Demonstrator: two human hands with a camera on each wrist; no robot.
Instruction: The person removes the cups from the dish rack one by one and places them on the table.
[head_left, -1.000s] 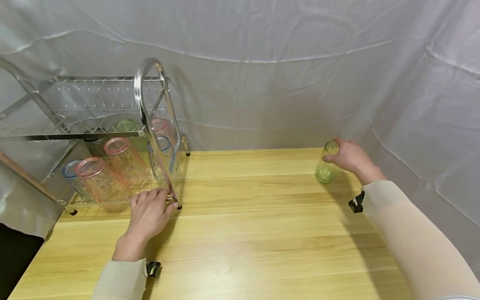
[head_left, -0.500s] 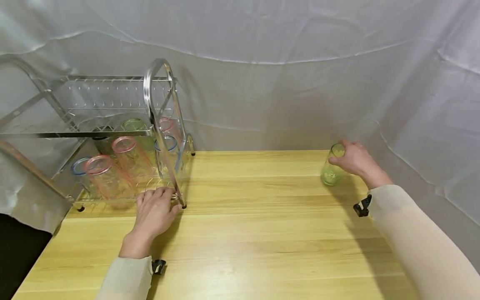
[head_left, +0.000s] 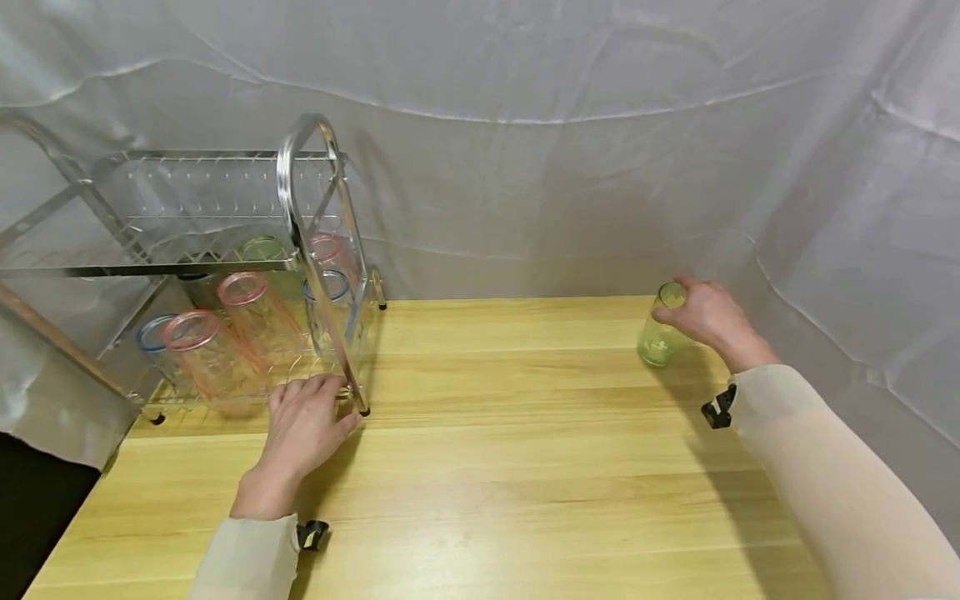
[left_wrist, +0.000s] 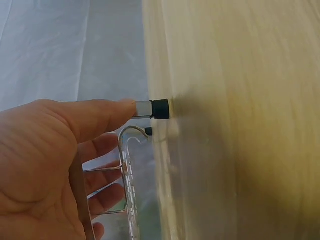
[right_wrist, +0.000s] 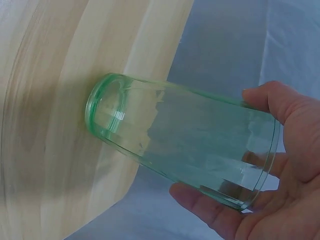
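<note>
My right hand [head_left: 708, 317] holds a clear green drinking glass [head_left: 658, 343] at the far right of the table, its thumb on one side of the rim end and its fingers round the other. In the right wrist view the glass [right_wrist: 200, 140] looks hollow and unfilled, its base close to the wood; whether it touches cannot be told. My left hand [head_left: 300, 425] grips the lower front corner of a metal two-tier dish rack [head_left: 287, 179]. The left wrist view has the thumb along a black-footed leg [left_wrist: 144, 109] and the fingers behind the wires.
On the rack's lower tier stand several glasses, among them a pink-rimmed glass [head_left: 213, 358], a blue-rimmed glass [head_left: 330, 304] and a green one [head_left: 264, 248]. Grey cloth [head_left: 510, 192] hangs behind and to the right of the wooden table [head_left: 510, 467].
The head view has shifted slightly. Both hands keep their holds, and neither the green glass nor the dish rack has visibly moved on the table.
</note>
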